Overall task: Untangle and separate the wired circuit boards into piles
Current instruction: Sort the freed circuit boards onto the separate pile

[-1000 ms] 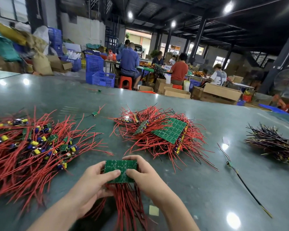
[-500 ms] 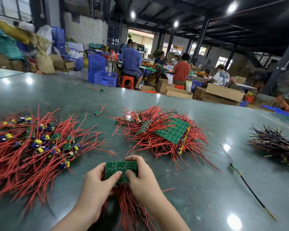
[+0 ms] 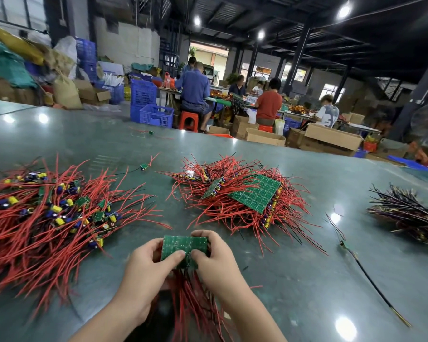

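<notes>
A green circuit board panel (image 3: 183,245) with red wires hanging below it is held over the near table edge. My left hand (image 3: 146,270) grips its left side, thumb on top. My right hand (image 3: 213,257) grips its right side, thumb pressed on the face. To the left lies a spread pile of small separated boards (image 3: 59,213) with red wires and yellow and blue capacitors. Beyond my hands sits a tangled pile (image 3: 237,203) with a large green panel (image 3: 255,196) on top.
A dark bundle of purple and black wires (image 3: 410,213) lies at the right. A loose black wire (image 3: 363,270) runs across the right of the green table (image 3: 307,280). One small stray board (image 3: 143,166) lies further back. Seated people work at tables beyond.
Both hands have shifted their grip on the held board, thumbs closer together on its face; the board looks tilted slightly. The piles have not moved.
</notes>
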Available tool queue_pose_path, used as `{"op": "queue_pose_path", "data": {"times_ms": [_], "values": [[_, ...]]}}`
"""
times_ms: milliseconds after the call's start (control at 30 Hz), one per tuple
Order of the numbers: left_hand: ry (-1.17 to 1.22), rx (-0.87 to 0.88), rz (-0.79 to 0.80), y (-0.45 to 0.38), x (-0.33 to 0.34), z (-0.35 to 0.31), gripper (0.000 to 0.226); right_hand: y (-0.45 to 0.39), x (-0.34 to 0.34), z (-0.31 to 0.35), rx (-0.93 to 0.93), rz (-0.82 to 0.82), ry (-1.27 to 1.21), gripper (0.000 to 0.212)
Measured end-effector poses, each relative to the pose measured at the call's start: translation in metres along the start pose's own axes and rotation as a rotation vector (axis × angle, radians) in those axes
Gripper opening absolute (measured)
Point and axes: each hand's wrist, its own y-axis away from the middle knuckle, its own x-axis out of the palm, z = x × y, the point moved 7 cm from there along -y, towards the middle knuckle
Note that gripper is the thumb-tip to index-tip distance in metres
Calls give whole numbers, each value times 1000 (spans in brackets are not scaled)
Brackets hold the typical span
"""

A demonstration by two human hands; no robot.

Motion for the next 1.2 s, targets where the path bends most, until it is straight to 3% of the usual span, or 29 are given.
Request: {"op": "queue_pose_path", "data": {"times_ms": [100, 267, 333, 500, 633, 767, 867, 967, 1100, 1200], "values": [[-50, 5, 25, -1, 3, -6, 13, 1, -5, 4, -10, -5, 5, 29], [-263, 171, -113, 2, -1, -20, 18, 3, -14, 4, -9, -148, 111, 28], [-259, 140, -98, -1, -2, -26, 19, -1, -26, -1, 47, -187, 23, 26], [-176, -159, 81, -30, 4, -49, 17, -5, -56, -20, 219, -293, -240, 24], [-202, -77, 115, -71, 13, -97, 17, -4, -68, -33, 319, -441, -513, 24], [198, -37, 256, -100, 60, -131, 6, 2, -72, -40, 352, -566, -694, 24], [23, -136, 243, -108, 74, -114, 28, 5, -83, -42, 355, -634, -753, 23], [-330, -188, 221, -96, 66, -81, 36, 2, -76, -37, 355, -559, -905, 24], [-237, -381, 567, -53, 69, -33, 40, -3, -46, -23, 324, -377, -998, 22], [-162, -201, 506, -36, 53, -23, 14, -4, -31, -15, 216, -254, -781, 23]]}}
